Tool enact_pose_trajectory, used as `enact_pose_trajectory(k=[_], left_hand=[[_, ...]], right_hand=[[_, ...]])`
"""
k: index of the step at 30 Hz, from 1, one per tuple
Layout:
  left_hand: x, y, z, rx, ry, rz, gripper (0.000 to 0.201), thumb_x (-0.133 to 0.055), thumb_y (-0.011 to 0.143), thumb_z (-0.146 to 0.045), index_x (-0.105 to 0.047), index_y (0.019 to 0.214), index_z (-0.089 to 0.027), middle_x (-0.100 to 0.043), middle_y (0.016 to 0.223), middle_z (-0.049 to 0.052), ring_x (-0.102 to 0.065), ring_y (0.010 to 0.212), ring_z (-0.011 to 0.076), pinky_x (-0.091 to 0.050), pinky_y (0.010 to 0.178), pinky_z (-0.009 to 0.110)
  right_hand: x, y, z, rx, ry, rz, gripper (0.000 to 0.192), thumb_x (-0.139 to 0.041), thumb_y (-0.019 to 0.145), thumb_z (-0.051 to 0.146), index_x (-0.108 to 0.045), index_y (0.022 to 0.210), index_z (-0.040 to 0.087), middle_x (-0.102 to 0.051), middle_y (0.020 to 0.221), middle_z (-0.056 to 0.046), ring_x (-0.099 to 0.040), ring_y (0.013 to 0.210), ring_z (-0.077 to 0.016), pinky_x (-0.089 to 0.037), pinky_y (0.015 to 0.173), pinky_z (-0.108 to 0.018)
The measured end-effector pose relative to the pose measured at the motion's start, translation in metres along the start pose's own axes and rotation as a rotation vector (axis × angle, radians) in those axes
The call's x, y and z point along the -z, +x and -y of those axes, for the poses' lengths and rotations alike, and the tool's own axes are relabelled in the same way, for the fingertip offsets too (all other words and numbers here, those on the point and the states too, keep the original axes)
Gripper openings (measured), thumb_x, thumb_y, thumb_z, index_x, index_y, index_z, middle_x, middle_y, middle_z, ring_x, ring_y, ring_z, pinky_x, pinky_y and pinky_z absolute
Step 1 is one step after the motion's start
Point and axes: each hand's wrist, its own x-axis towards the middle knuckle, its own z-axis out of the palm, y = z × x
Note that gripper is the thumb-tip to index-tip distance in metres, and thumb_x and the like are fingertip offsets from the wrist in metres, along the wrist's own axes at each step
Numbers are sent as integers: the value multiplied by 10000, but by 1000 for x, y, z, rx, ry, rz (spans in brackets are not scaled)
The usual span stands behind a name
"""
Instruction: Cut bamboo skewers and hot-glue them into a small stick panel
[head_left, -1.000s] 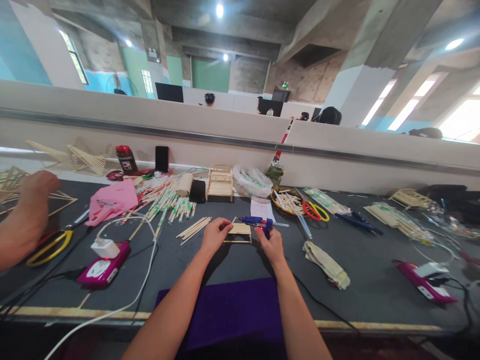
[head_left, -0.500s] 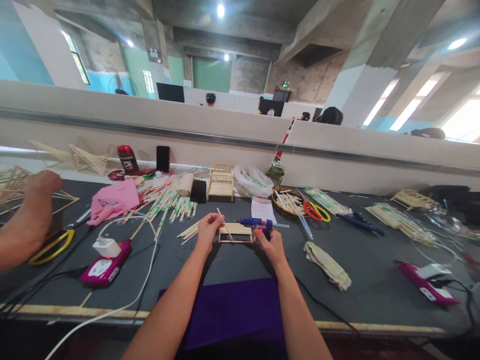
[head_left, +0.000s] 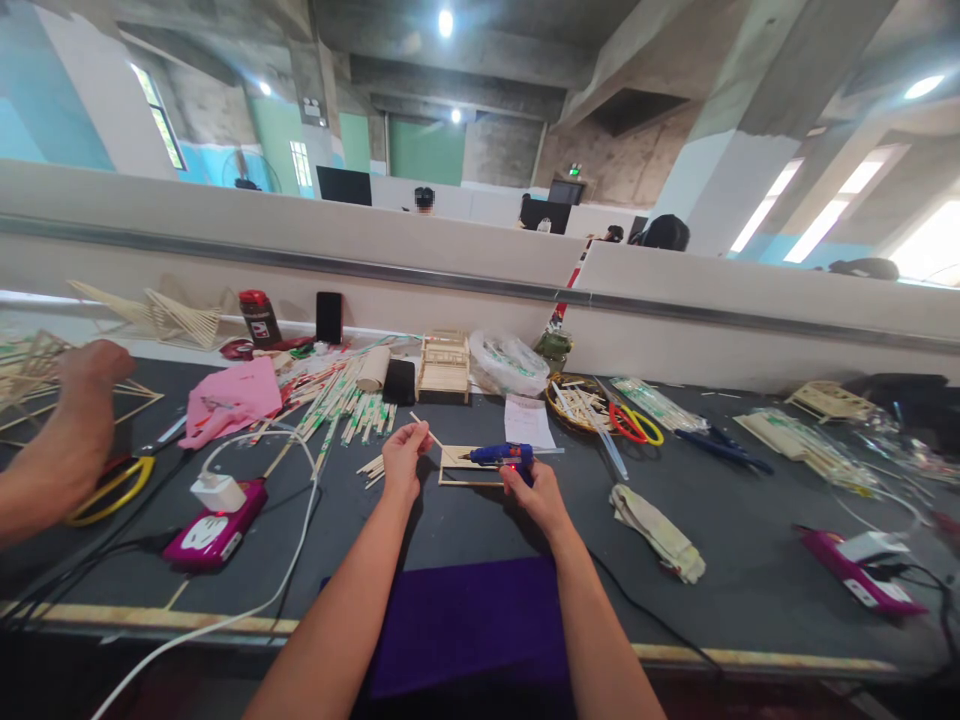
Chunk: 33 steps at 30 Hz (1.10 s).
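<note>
Between the fingers of my left hand (head_left: 405, 460) is a thin wooden stick (head_left: 429, 428), held tilted. My right hand (head_left: 534, 492) is closed around a blue hot glue gun (head_left: 504, 456), whose nozzle points left toward the stick's lower end; I cannot tell whether they touch. Under the gun's nozzle lies a small rectangular frame of wooden sticks (head_left: 466, 481) on the dark table, partly hidden by the gun. Several loose sticks (head_left: 372, 470) lie just left of my left hand.
A small wooden-stick chair model (head_left: 443, 368) stands behind. A basket of stick pieces (head_left: 579, 402), scissors (head_left: 637, 424) and a glove (head_left: 658, 532) are to the right. A purple power strip (head_left: 214, 525) with a white cable lies left, near another person's hand (head_left: 94, 375).
My left hand has moved slightly left, bringing the stick off the frame and tilting it the other way. The glue gun has shifted left and a little down, toward the stick.
</note>
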Motion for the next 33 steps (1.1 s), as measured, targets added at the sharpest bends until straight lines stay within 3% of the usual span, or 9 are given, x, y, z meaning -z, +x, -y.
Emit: enact_pose_trajectory(k=[4, 33], left_hand=[[0, 0, 0, -5, 17, 0, 411, -847, 458, -396, -643, 691, -127, -617, 583, -22, -548, 490, 73, -472, 549, 225], [-1, 0, 1, 22, -45, 2, 381, -857, 462, -343, -648, 690, -120, -621, 570, -30, -542, 483, 56, -454, 551, 201]], right_hand=[[-1, 0, -2, -23, 49, 70, 408, -563, 805, 526, -610, 630, 160, -603, 538, -18, -511, 455, -125, -393, 461, -228], [0, 0, -5, -25, 44, 72, 353, -584, 797, 485, -571, 657, 161, -536, 511, 7, -469, 464, -117, -355, 466, -224]])
